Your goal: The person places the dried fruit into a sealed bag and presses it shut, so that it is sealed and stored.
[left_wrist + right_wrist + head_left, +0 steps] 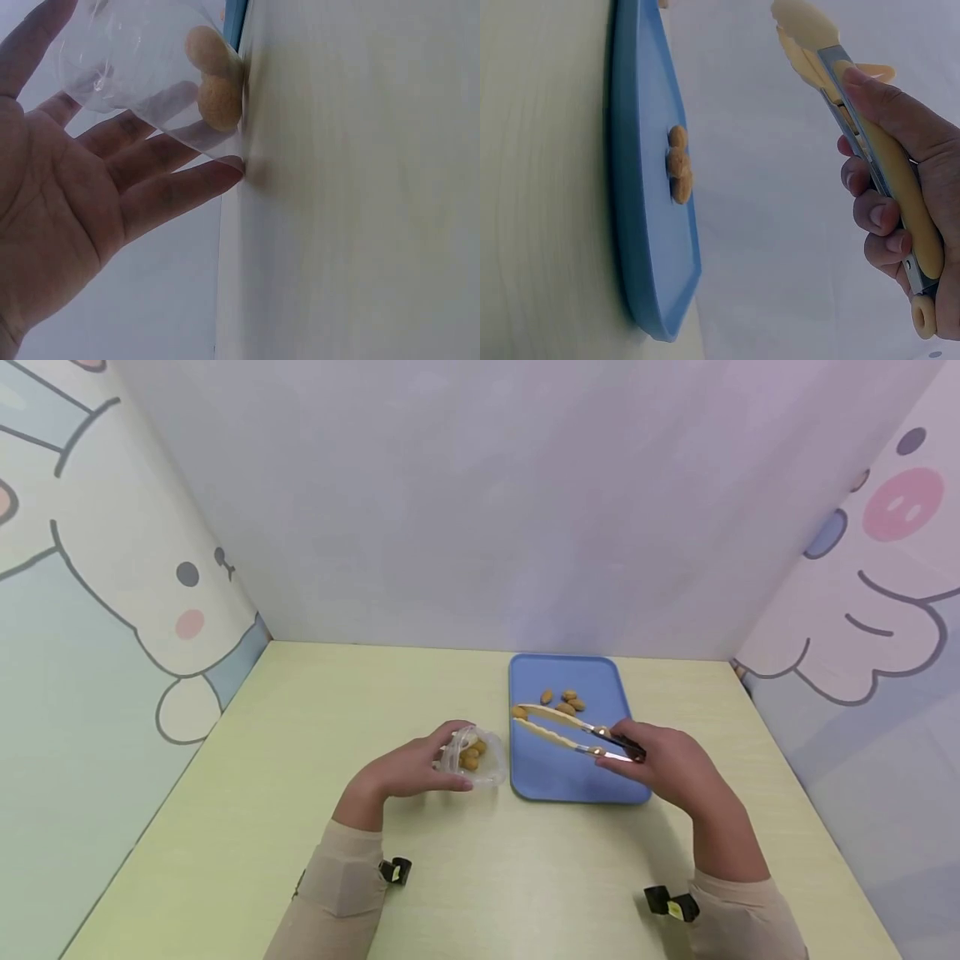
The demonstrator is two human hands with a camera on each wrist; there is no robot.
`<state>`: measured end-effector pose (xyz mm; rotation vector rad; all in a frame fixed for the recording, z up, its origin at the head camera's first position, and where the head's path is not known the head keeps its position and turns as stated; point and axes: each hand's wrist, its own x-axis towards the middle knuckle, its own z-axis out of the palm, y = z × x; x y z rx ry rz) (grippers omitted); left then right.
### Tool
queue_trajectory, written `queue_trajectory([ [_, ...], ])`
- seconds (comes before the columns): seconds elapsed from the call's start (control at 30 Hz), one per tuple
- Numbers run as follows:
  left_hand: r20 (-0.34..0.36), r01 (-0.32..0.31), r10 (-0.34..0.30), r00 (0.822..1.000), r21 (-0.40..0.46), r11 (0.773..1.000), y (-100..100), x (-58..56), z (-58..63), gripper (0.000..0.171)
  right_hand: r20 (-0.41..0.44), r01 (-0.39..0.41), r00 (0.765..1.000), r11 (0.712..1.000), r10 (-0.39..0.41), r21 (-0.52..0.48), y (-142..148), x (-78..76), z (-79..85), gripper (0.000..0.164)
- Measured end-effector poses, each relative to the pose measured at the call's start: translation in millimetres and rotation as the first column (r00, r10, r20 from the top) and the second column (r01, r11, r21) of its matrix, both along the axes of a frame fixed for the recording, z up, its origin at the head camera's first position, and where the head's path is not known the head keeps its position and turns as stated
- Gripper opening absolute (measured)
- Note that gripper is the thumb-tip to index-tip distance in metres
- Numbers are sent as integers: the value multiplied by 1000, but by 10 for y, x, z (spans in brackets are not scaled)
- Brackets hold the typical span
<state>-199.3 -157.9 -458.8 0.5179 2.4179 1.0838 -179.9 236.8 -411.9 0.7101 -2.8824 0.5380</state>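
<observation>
My left hand (411,767) holds a clear plastic cup (492,770) that stands on the table, thumb on one side and fingers on the other. Several rounded tan nuts (469,760) lie inside it; two (219,103) show through its wall in the left wrist view. Cream-coloured tongs (551,714) with metal arms are gripped in my right hand (667,764). Between their tips, over the left edge of the blue tray (558,777), is one brown nut (518,713). Several more brown oval nuts (566,708) rest on the tray; their exact kind is unclear.
The pale yellow table (300,710) runs back to a plain light wall (450,527). Cartoon-printed walls (150,568) close in the left and right sides. A black strap piece (395,870) sits at my left sleeve, and another (671,904) at the right.
</observation>
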Motion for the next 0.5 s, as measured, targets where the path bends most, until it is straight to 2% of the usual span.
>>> queue_trajectory([
  [0.5,15,0,0,1000,6,1000,16,19,41,82,-15,-98,995,995,98,-29,-171,105,71,26],
])
